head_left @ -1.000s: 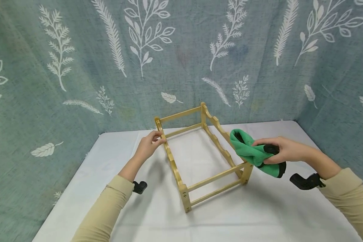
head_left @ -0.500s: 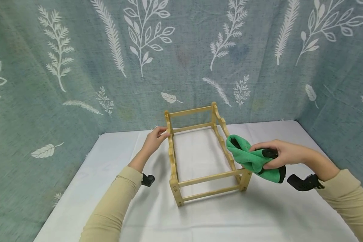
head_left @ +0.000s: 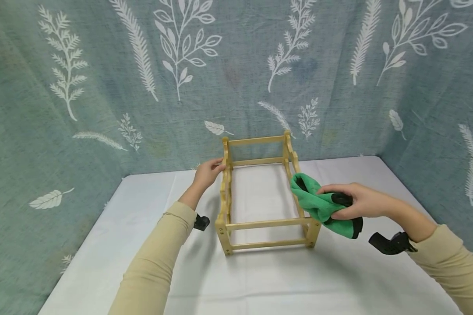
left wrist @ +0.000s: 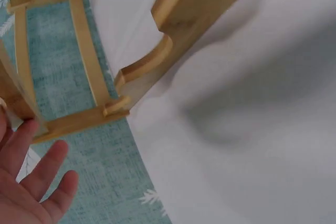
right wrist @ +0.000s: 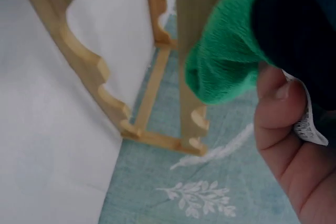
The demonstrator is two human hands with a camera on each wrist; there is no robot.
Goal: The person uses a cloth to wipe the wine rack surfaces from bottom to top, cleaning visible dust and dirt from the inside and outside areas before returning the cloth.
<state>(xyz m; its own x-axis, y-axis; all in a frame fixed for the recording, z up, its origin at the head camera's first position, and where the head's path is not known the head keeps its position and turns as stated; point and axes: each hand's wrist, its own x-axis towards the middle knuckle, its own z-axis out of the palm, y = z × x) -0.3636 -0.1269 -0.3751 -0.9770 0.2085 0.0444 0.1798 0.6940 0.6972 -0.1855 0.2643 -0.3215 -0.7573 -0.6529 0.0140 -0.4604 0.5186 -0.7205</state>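
A pale wooden rack (head_left: 272,222) with scalloped side rails stands on the white-covered table. My left hand (head_left: 207,173) pinches its left rail near the far corner. In the left wrist view, thumb and index finger are at a wooden bar (left wrist: 16,90), while the other fingers (left wrist: 47,169) are spread loosely. My right hand (head_left: 360,202) grips a bunched green cloth (head_left: 313,201) with black edges, held up at the rack's right near corner. The right wrist view shows the cloth (right wrist: 226,51) hanging past the fingers, and a small white label (right wrist: 311,124) beside the thumb.
A white cloth covers the table (head_left: 150,258). A blue-green curtain (head_left: 244,57) with white leaf prints encloses the back and sides, close behind the rack's far end. Black wrist cameras (head_left: 392,243) are strapped below both sleeves.
The rack has turned on the table, its far end swinging right and its near left corner moving left and away. My left hand moved right and away with it; the right hand still holds the cloth.
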